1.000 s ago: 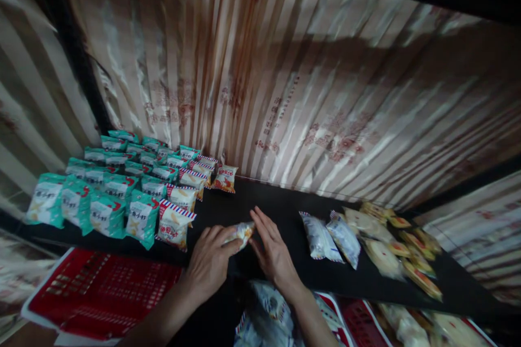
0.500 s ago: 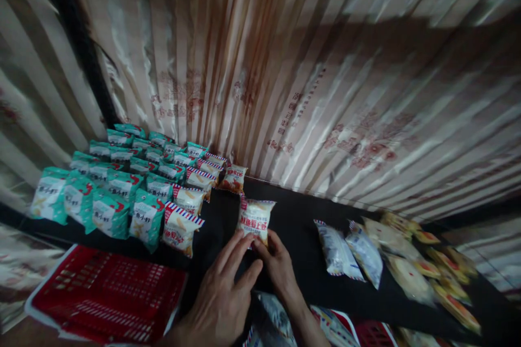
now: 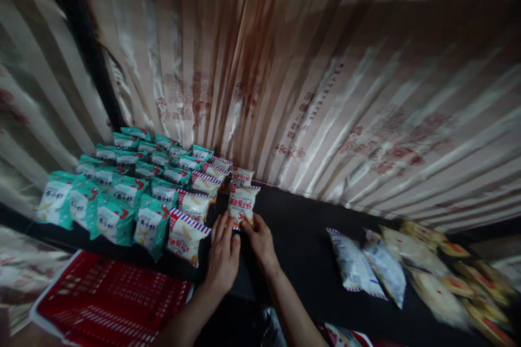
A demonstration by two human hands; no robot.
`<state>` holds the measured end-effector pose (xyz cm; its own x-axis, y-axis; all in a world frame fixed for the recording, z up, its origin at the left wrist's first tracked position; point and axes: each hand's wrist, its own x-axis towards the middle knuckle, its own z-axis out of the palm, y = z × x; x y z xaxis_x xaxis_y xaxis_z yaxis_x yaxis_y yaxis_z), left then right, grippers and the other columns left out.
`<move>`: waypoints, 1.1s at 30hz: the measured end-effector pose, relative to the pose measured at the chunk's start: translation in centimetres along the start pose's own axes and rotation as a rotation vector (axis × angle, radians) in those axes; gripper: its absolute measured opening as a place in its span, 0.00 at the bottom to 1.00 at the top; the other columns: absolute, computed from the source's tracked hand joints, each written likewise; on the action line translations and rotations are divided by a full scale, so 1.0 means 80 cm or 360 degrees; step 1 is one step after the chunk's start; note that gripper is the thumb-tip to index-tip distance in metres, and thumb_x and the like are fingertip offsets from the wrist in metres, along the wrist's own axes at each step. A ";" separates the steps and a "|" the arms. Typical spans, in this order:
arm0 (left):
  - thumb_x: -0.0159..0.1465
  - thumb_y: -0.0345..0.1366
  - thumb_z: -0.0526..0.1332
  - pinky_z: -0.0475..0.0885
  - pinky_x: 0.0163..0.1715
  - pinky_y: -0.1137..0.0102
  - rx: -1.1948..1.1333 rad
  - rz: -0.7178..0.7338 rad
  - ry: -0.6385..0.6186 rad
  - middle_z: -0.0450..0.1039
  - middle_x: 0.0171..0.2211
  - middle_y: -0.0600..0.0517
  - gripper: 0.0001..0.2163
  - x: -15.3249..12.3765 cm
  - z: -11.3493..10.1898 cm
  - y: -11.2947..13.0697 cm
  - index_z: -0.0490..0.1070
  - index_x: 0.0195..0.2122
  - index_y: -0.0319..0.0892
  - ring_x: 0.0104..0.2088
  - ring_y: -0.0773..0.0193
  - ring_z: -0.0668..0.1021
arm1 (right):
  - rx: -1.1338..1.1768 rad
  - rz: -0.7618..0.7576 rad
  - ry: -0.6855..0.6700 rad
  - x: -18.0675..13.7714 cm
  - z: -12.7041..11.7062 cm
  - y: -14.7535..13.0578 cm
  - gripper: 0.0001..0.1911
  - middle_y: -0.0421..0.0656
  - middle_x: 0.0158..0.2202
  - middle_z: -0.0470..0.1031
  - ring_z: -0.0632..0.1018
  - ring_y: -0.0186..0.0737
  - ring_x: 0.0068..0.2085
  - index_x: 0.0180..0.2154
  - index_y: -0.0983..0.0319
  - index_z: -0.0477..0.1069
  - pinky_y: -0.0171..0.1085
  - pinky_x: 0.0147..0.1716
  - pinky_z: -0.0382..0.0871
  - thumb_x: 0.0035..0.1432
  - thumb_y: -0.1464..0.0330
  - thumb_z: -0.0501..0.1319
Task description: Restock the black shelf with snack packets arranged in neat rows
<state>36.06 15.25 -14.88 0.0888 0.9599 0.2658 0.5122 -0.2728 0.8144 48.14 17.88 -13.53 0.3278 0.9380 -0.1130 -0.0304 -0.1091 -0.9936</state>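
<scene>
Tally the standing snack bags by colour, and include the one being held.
Teal bags: 20
White-and-red bags: 7, counting the held bag
Total: 27

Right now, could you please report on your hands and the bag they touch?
Left hand, right hand: both low on snack bag. Bag roughly upright. Similar bag behind.
</scene>
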 end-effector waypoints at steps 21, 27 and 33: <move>0.65 0.32 0.47 0.62 0.58 0.53 0.0293 0.0232 0.0055 0.60 0.60 0.42 0.18 0.022 0.014 -0.011 0.65 0.54 0.35 0.62 0.52 0.60 | -0.1105 -0.0664 0.0377 0.015 -0.005 0.029 0.30 0.56 0.55 0.68 0.68 0.51 0.55 0.56 0.68 0.61 0.50 0.52 0.62 0.54 0.62 0.55; 0.64 0.30 0.47 0.71 0.51 0.65 -0.0113 0.0360 -0.0392 0.72 0.48 0.47 0.16 -0.083 -0.016 0.063 0.69 0.48 0.43 0.49 0.63 0.74 | -0.0888 -0.0589 0.0725 -0.122 -0.080 0.026 0.23 0.51 0.52 0.70 0.71 0.45 0.52 0.53 0.63 0.64 0.48 0.52 0.64 0.60 0.59 0.51; 0.60 0.29 0.51 0.58 0.60 0.56 0.0001 0.0240 -0.1422 0.58 0.61 0.41 0.21 -0.211 -0.011 0.091 0.66 0.55 0.37 0.62 0.50 0.60 | -0.1121 -0.0480 0.0885 -0.269 -0.174 0.068 0.18 0.50 0.42 0.76 0.75 0.47 0.45 0.41 0.62 0.71 0.50 0.48 0.67 0.60 0.57 0.52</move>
<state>37.52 -2.97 -12.95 0.7849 0.6058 -0.1299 0.4417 -0.4001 0.8030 54.06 -7.48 -16.42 0.6373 0.6875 0.3480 0.6466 -0.2316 -0.7268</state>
